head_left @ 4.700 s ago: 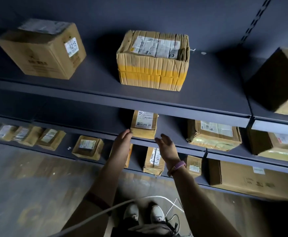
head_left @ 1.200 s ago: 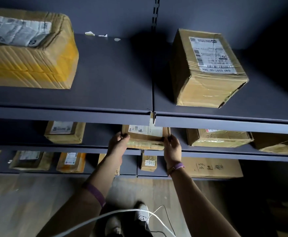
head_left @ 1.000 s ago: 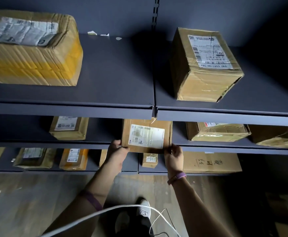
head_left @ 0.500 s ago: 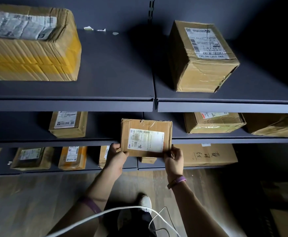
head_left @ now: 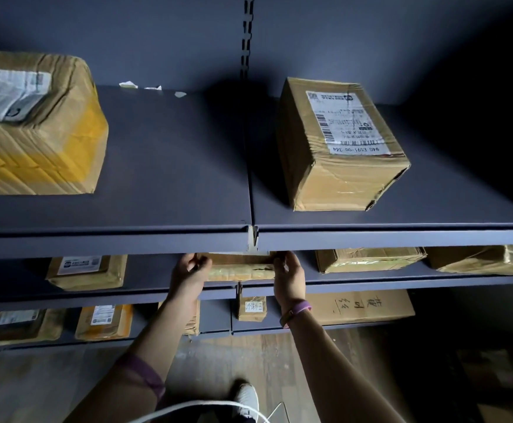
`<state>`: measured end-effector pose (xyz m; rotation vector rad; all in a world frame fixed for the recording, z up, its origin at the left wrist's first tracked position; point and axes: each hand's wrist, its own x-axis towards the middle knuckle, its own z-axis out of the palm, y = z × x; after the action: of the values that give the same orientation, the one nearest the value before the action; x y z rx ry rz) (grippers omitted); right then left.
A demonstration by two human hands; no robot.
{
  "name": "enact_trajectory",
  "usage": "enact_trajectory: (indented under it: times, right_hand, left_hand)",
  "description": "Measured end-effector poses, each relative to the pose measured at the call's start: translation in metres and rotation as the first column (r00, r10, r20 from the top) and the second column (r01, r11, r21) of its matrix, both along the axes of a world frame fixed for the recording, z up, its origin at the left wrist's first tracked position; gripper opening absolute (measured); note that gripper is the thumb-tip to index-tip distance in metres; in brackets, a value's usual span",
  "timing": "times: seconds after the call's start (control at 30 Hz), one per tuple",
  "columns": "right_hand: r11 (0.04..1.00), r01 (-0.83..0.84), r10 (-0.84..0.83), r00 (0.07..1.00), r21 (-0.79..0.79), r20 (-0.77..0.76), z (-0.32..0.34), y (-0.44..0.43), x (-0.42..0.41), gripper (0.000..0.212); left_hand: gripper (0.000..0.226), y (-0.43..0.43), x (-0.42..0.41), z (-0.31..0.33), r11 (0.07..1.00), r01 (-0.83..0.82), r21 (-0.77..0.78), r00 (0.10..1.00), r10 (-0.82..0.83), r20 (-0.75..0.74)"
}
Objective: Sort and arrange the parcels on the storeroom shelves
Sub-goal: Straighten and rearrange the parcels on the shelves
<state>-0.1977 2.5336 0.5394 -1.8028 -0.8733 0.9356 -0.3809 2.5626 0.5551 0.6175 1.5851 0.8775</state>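
A flat brown cardboard parcel [head_left: 239,270] lies on the middle shelf [head_left: 371,285], right where two shelf boards meet. Only its front edge shows; the upper shelf [head_left: 173,239] hides the rest. My left hand [head_left: 189,274] grips its left end with curled fingers. My right hand [head_left: 288,277], with a pink wristband, grips its right end.
On the upper shelf stand a yellow-taped box [head_left: 32,126] at left and a labelled box [head_left: 337,145] at right. More parcels [head_left: 87,271] [head_left: 368,259] flank the held one. The lowest shelf holds several parcels, among them a small box [head_left: 252,308]. Wooden floor lies below.
Half a second ago I held the parcel out in front of the shelf with its label facing me. It has since been laid flat and pushed back onto the middle shelf, both hands still on it.
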Motion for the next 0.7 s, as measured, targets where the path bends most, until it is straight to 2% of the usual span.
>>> enact_trajectory:
  times: [0.1, 0.17, 0.23, 0.3, 0.47, 0.63, 0.7]
  right_hand:
    - [1.0, -0.013, 0.013, 1.0, -0.019, 0.006, 0.0, 0.003, 0.002, 0.015]
    - [0.999, -0.021, 0.021, 1.0, -0.028, -0.009, 0.001, 0.0, 0.002, 0.019]
    - [0.997, 0.008, -0.011, 0.999, -0.073, -0.04, 0.004, -0.009, 0.003, 0.038]
    - [0.992, 0.053, -0.057, 0.998, -0.112, -0.038, 0.003, -0.021, 0.007, 0.048]
    - [0.979, 0.156, -0.159, 0.987, -0.134, -0.018, 0.0, -0.05, 0.034, 0.043]
    - [0.955, 0.27, -0.274, 0.962, -0.123, -0.021, 0.009, -0.062, 0.089, 0.042]
    - [0.944, 0.307, -0.31, 0.951, -0.122, -0.006, 0.012, -0.063, 0.117, 0.042]
  left_hand:
    - [0.014, 0.0, -0.002, -0.003, 1.0, 0.007, -0.004, 1.0, -0.007, 0.009]
    - [0.036, -0.006, -0.003, -0.005, 1.0, -0.002, -0.014, 0.999, 0.002, 0.053]
    - [0.049, -0.017, -0.002, -0.005, 0.997, -0.051, -0.062, 0.994, 0.057, 0.091]
    - [0.045, -0.032, 0.003, -0.007, 0.991, -0.039, -0.127, 0.995, 0.05, 0.088]
    - [0.024, -0.058, 0.039, -0.008, 0.959, 0.155, -0.236, 0.979, -0.119, 0.163]
    - [0.01, -0.058, 0.101, 0.011, 0.946, 0.279, -0.166, 0.948, -0.244, 0.207]
    - [0.014, -0.054, 0.13, 0.02, 0.944, 0.304, -0.131, 0.941, -0.276, 0.199]
